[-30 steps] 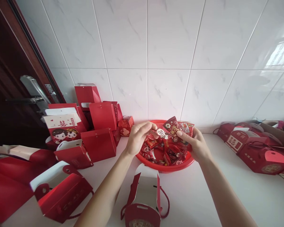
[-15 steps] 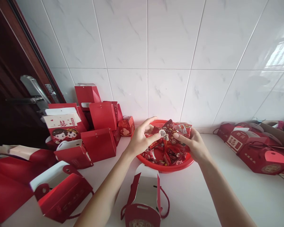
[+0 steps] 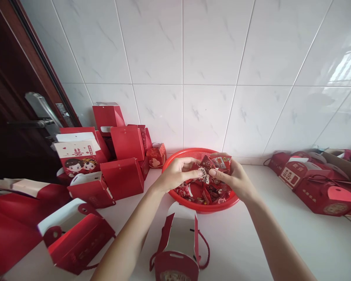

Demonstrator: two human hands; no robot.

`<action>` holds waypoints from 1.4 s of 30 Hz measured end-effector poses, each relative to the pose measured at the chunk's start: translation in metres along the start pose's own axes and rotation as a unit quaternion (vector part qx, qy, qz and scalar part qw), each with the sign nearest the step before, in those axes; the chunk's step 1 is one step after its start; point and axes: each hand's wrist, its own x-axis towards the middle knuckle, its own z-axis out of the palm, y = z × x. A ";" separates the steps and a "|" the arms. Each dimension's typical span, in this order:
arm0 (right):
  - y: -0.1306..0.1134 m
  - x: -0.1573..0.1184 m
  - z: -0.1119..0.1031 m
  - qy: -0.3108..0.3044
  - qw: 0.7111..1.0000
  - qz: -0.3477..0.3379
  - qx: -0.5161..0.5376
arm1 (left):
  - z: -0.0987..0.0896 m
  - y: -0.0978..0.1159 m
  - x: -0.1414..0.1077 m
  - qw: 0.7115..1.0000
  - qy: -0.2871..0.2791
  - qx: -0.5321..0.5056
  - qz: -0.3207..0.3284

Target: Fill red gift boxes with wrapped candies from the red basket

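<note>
Before white tiles (image 3: 209, 58), left fingers (image 3: 193, 174) and right fingers (image 3: 220, 176) pinch a packet (image 3: 205, 178), corner pointing wallward, long axis unclear.

Right hand (image 3: 242, 181) partly hidden behind red packets (image 3: 222, 163), central box (image 3: 175, 263) incomplete at bottom edge

The left hand (image 3: 178, 174) pinches, fingers curled; just beside it, the right hand (image 3: 238, 177) mirrors that grip, thumbs (image 3: 194, 174) nearly meeting. Bare forearms (image 3: 134, 230) slant inward.
</note>
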 end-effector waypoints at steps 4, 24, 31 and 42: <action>-0.002 -0.001 0.002 -0.006 1.000 -0.001 0.000 | 0.000 0.000 -0.001 1.000 -0.005 0.016 0.021; -0.014 -0.004 -0.005 0.145 0.989 -0.035 0.006 | -0.029 0.005 -0.012 0.965 0.116 0.235 -0.001; -0.025 -0.013 -0.004 0.126 0.992 -0.022 -0.004 | -0.026 0.002 -0.013 0.941 -0.045 0.328 0.071; -0.046 -0.033 0.017 -0.100 0.993 0.023 -0.054 | -0.023 0.011 -0.025 0.938 -0.022 0.339 0.063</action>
